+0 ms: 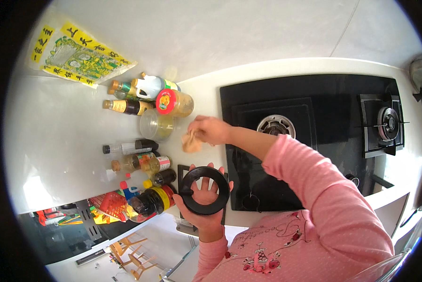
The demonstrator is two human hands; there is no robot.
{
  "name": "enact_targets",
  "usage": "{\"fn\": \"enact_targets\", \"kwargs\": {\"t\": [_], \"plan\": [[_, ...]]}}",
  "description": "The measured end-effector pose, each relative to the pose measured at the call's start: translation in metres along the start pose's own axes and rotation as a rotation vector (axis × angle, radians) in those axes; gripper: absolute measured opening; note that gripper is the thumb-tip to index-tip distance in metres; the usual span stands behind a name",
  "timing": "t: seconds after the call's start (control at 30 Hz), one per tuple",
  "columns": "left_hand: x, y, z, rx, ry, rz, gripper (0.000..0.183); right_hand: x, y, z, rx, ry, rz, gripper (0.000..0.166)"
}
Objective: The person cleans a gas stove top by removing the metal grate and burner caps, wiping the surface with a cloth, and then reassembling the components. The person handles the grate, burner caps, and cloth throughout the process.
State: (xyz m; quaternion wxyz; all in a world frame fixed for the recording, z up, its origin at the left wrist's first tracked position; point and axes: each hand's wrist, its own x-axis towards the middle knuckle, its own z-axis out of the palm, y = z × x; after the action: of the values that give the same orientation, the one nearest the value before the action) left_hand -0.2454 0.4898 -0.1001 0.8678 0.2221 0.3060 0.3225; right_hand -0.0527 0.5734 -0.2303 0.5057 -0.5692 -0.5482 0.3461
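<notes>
On the upturned palm of my left hand (204, 197) lies a black burner ring (224, 192), with my thumb and fingers spread around its outer edge. My right hand (211, 128) pinches a crumpled tan cloth (191, 142) above the pale counter, left of the gas hob (331, 183). Beneath my left hand is a dark square pan-support frame (180, 173), mostly hidden. The near burner (276, 121) has no frame around it and is partly covered by my right forearm. A metal frame with a trivet surrounds the far burner (389, 123).
Close to my right hand stand a red-lidded jar (175, 103) and a clear plastic tub (156, 125). Several sauce bottles (145, 145) line the counter's left side, with a large dark bottle (151, 201) near the front edge. Wooden chairs (138, 261) are beyond, lower left.
</notes>
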Motion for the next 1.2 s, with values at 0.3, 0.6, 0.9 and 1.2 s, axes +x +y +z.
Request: {"fn": "enact_targets", "kwargs": {"t": [0.3,0.6,0.9,1.2], "plan": [[0.009,-0.003,-0.010,-0.027,-0.037,-0.053,0.087,-0.130,-0.003,-0.190,-0.891,0.251,-0.017,0.032],[0.023,-0.017,-0.006,-0.050,-0.026,-0.068,0.087,-0.106,0.042,-0.161,-0.509,-0.074,0.004,0.023],[0.015,0.004,-0.008,-0.077,-0.018,-0.017,0.088,-0.031,0.033,-0.063,-0.602,-0.400,-0.024,0.033],[-0.009,0.011,-0.028,-0.091,0.021,0.118,0.085,-0.056,-0.007,-0.079,-0.964,-0.277,-0.103,0.031]]}}
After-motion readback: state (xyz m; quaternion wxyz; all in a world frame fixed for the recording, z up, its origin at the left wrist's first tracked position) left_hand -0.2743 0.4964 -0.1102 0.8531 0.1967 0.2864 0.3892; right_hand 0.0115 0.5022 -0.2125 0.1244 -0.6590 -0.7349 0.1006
